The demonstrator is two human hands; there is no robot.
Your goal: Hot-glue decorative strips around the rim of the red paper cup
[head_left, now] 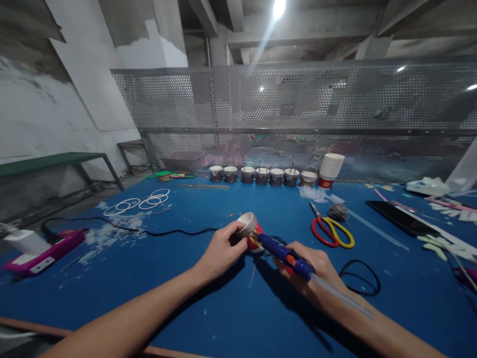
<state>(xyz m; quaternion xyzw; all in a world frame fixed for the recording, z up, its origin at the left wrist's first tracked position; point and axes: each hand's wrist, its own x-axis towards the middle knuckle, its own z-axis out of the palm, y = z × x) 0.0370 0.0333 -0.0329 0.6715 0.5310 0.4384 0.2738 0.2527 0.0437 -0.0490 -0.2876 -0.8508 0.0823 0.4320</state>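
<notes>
My left hand pinches a small paper cup, tilted so that its white inside shows. Grey yarn wraps a band near the cup's rim, and the lower part is red with gold print. In my right hand is a blue hot glue gun, its nozzle end against or very near the side of the cup. A clear glue stick juts from the gun's back, over my right wrist. A thin loose strand hangs below the cup. Whether glue is coming out cannot be seen.
Grey-wrapped cups stand in a row at the back beside stacked paper cups. Scissors, a yarn ball and a phone lie right. White rings and a magenta power strip lie left; a black cord crosses the table.
</notes>
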